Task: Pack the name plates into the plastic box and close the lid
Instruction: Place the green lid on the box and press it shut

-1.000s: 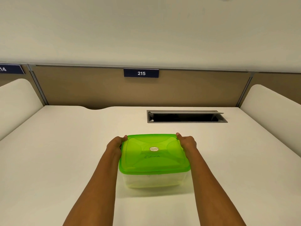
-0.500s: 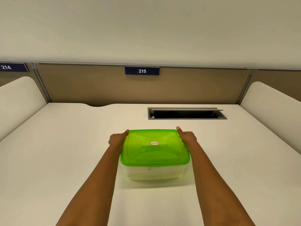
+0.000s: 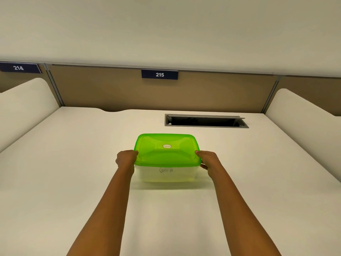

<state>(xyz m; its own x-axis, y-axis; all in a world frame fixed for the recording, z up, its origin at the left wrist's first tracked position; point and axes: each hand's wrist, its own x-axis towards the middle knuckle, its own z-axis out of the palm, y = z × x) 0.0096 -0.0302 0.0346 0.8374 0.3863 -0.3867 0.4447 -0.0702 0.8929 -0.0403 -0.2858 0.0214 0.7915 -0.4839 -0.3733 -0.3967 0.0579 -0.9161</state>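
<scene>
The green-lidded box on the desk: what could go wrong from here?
1. The left hand and right hand grip the plastic box only at the near corners of the lid. The far corners may not be snapped down, so the lid could pop open.
2. The open cable slot lies behind the box. A push forward might catch the box on the slot's edge.

Bright green lid (image 3: pixel 167 154), clear box (image 3: pixel 175 176), cream desk (image 3: pixel 73 163), navy sign (image 3: pixel 159 74), tan partition (image 3: pixel 110 89)
</scene>
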